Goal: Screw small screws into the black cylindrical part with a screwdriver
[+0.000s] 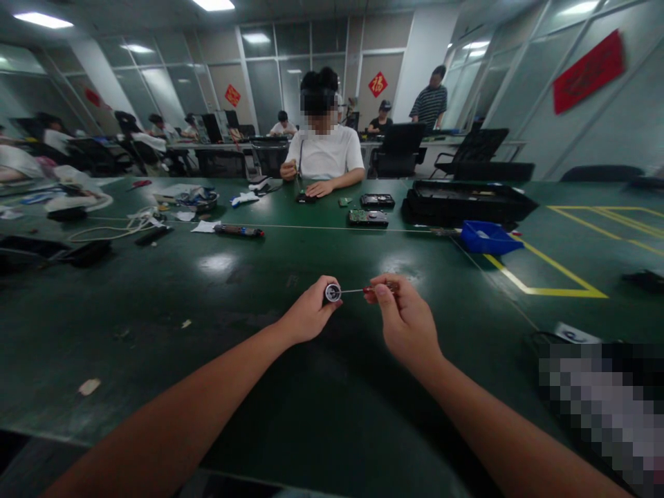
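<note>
Between the thumb and fingers of my left hand [310,312] is a small round part [333,293] with a silver rim and a dark inside, its open face toward me. My right hand [407,315] is closed around the handle of a screwdriver [353,290], which shows some red near the shaft. The thin metal shaft points left and its tip meets the round part; whether it goes inside I cannot tell. Both hands are held above the green table [290,387].
Across the table a person [326,152] in a white shirt works on a small dark part. Hard drives [368,218], a black tray [461,202] and a blue bin [487,238] lie at the right. A dark tool [238,231] and cables [129,225] lie at the left.
</note>
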Demonstrator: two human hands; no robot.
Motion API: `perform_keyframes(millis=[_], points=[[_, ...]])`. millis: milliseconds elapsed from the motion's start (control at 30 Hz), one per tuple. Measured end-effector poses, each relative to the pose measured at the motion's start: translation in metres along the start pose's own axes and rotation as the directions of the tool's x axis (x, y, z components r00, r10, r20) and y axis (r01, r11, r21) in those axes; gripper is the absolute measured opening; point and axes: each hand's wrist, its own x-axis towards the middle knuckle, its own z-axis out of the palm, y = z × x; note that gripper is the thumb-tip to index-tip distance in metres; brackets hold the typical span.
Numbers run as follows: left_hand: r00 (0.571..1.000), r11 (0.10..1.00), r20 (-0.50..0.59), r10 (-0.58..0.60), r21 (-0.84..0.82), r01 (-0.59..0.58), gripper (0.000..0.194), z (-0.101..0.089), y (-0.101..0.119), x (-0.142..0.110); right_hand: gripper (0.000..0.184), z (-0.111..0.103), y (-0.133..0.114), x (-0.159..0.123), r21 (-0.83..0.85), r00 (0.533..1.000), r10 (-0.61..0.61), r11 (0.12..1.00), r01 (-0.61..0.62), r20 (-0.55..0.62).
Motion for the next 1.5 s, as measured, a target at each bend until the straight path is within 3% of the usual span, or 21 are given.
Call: perform_keyframes(millis=[233, 400, 500, 600, 700, 767, 867, 933, 967, 1100, 1300, 1500], points=[[0.999, 0.998, 0.024, 0.040, 0.043, -0.040, 0.018, -0.001, -0.002, 0.000, 0.025, -0.007, -0.006, 0.002, -0.211, 0.996, -0.077, 0.974, 0.086, 0.048], [0.998, 0.995, 0.036, 0.047, 0.090, -0.050, 0.018, 0.002, -0.002, 0.001, 0.018, -0.008, -0.007, -0.002, -0.112, 0.982, -0.170, 0.977, 0.180, 0.087], [0.997, 0.992, 0.051, 0.059, 0.105, -0.064, 0.016, 0.003, -0.001, 0.001, 0.019, -0.008, -0.007, -0.003, -0.097, 0.982, -0.159, 0.981, 0.169, 0.101], [0.997, 0.993, 0.042, 0.064, 0.092, -0.067, 0.015, 0.003, 0.000, 0.001, 0.019, -0.006, -0.004, -0.002, 0.019, 0.998, -0.050, 0.999, 0.049, 0.042], [0.999, 0.995, 0.002, 0.046, 0.091, -0.046, 0.017, 0.002, 0.001, 0.002, 0.021, 0.000, 0.003, 0.003, 0.276, 0.990, 0.138, 0.952, -0.130, -0.008], [0.999, 0.994, -0.010, 0.050, 0.097, -0.049, 0.016, 0.002, 0.002, 0.002, 0.024, 0.005, 0.011, 0.007, 0.429, 0.972, 0.232, 0.881, -0.199, -0.026], [0.994, 0.985, -0.013, 0.104, 0.141, -0.101, 0.014, 0.002, 0.003, 0.004, 0.025, 0.010, 0.022, 0.013, 0.651, 0.916, 0.398, 0.686, -0.325, 0.038], [0.993, 0.976, -0.006, 0.117, 0.187, -0.114, 0.013, 0.003, 0.003, 0.006, 0.024, 0.011, 0.029, 0.016, 0.700, 0.875, 0.474, 0.591, -0.401, 0.101], [0.994, 0.974, -0.001, 0.105, 0.200, -0.103, 0.013, 0.003, 0.003, 0.007, 0.024, 0.010, 0.032, 0.017, 0.698, 0.865, 0.494, 0.589, -0.408, 0.089], [0.999, 0.985, -0.012, 0.045, 0.170, -0.042, 0.013, 0.003, 0.000, 0.008, 0.024, 0.008, 0.036, 0.017, 0.610, 0.894, 0.445, 0.723, -0.325, -0.052], [1.000, 0.995, -0.020, -0.005, 0.095, 0.007, 0.017, 0.002, 0.000, 0.005, 0.025, 0.003, 0.018, 0.010, 0.312, 0.977, 0.207, 0.932, -0.183, -0.046], [1.000, 0.995, -0.017, 0.000, 0.097, 0.002, 0.017, 0.000, 0.002, 0.003, 0.024, 0.001, 0.007, 0.005, 0.188, 0.993, 0.115, 0.976, -0.112, -0.004]])
